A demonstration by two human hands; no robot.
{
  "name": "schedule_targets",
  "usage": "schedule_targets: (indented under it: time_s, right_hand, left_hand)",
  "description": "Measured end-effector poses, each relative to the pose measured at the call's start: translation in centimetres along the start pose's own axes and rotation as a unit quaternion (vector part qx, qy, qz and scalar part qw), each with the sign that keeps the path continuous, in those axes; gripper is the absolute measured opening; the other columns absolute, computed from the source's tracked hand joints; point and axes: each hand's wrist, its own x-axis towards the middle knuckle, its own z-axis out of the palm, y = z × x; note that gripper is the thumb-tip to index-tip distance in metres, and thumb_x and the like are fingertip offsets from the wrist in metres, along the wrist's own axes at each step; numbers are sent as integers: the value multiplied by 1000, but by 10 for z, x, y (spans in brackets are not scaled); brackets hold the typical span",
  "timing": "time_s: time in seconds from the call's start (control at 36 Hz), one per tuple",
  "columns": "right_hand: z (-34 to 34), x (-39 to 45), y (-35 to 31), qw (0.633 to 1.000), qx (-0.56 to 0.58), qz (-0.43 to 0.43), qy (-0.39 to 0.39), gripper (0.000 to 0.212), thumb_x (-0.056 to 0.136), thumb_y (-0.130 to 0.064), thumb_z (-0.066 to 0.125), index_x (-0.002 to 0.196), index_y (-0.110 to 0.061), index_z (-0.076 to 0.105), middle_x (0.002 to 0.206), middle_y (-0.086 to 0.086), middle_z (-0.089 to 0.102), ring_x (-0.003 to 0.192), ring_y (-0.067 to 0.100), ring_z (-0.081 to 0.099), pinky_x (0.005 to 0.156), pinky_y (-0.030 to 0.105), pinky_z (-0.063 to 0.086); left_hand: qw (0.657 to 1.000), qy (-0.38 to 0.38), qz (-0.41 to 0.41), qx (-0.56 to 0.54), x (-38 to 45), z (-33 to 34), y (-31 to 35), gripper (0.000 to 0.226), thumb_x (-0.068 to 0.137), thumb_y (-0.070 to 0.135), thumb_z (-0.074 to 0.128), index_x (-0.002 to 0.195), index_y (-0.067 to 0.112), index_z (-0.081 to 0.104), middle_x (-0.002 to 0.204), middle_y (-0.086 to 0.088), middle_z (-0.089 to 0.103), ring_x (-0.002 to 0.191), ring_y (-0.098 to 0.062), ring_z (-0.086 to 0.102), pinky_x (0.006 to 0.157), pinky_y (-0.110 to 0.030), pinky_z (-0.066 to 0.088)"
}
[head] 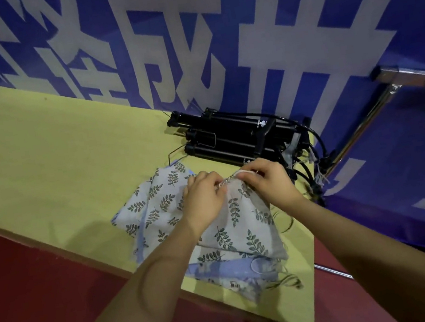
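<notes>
Head view: I see both hands on the cloth (pixel 234 230) at the right end of the yellow-green worktop (pixel 51 159). The left hand (pixel 205 193) and right hand (pixel 262 177) each have fingers curled, pinching the cloth's gathered top edge, w/ a short stretch of it between them. The fabric is pale grey-white w/ dark green leaf sprigs and light blue bands. It's rumpled in layers, and its lower part hangs over the near worktop edge. A wire hanger (pixel 176 152) pokes out behind it. A folded black tripod (pixel 233 140) lies just beyond, its small white logo too small to read. The blue banner (pixel 294 20) at the back has big white Chinese chars, one approx. 成, the rest cut off.
</notes>
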Motion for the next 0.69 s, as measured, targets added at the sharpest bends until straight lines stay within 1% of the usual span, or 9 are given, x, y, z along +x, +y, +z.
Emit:
schedule_targets:
  time_s: [0.06,0.14,0.22,0.28,0.33,0.44,0.53,0.61,0.69]
  right_hand:
    - [-2,2,-3,1000,16,19,-8,14,86,-21,67,97,-15,72,99,0,67,96,13,61,88,32,49]
    - [-6,4,-4,993,35,105,-32,43,80,-31,74,118,-17,57,109,-2,61,100,18,61,88,40,52]
    - [-10,2,-3,980,52,178,-78,41,76,-33,78,106,-15,56,100,-1,63,90,18,64,77,36,54]
    - [-12,-1,-5,983,49,157,-82,19,80,-26,76,79,-17,59,76,-2,63,69,13,62,62,30,50]
    - [-12,-1,-8,989,61,129,-48,30,81,-22,74,64,-15,51,60,-2,52,52,9,48,51,25,37]
    - [-10,2,-23,992,86,91,9,26,83,-20,72,70,-10,51,64,4,56,58,13,51,57,27,40]
    - [-5,5,-33,994,91,49,19,24,82,-15,72,84,3,55,77,23,60,67,21,55,64,39,48]
    - [-1,4,-41,996,90,7,8,14,82,-11,71,86,-1,62,81,13,65,72,13,58,70,31,49]
    - [2,2,-44,994,103,-12,-29,9,82,-3,68,90,-8,67,86,1,66,79,8,59,77,22,47]
  left_hand:
    - [999,47,0,-26,3,-8,5,19,96,21,48,105,11,62,108,-5,58,108,-26,46,86,-33,37]
    - [994,98,-9,-52,7,-22,10,19,96,16,47,101,7,63,103,-8,59,106,-28,47,85,-37,41]
    - [990,130,-18,-51,11,-35,11,22,97,17,47,108,7,63,109,-9,57,109,-27,44,86,-36,41]
    - [989,142,-23,-43,15,-42,8,23,97,17,48,110,6,63,111,-10,55,109,-28,44,86,-37,43]
    - [987,151,-28,-45,18,-48,6,22,96,13,49,110,4,63,111,-12,51,103,-32,51,85,-41,48]
    - [985,159,-24,-63,17,-51,11,22,94,10,49,116,7,52,113,-11,46,78,-28,57,71,-42,52]
    - [985,118,-7,-126,12,-50,24,16,95,25,49,103,11,52,84,-5,59,67,-20,55,62,-35,47]
    - [987,64,-49,-142,10,-48,34,35,96,45,44,98,14,60,82,-1,63,78,-20,60,71,-33,48]
    - [980,32,-82,-180,10,-46,37,41,94,50,43,70,20,57,65,3,55,69,-19,55,59,-28,38]
